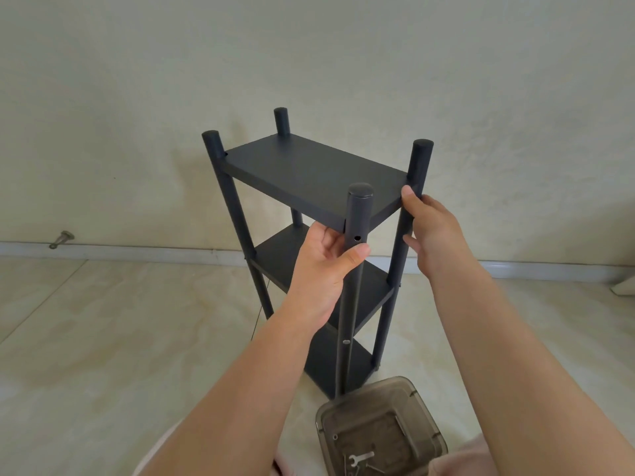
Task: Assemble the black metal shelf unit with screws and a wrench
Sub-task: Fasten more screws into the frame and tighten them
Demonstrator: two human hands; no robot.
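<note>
With the shelf unit [309, 235] upright on the floor, left hand [323, 266] gripping the near post [357, 228], right hand [429, 228] steadying the top shelf [309, 173], its screw hole [357, 238] remains empty; wrench [360, 456] unused.

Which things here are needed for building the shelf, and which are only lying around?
For the job:
- black shelf unit, held by left hand and right hand
- small wrench and screws in the clear brown box

Just lying about:
- metal door stop at the wall
- pale object at the right edge, unclear
</note>
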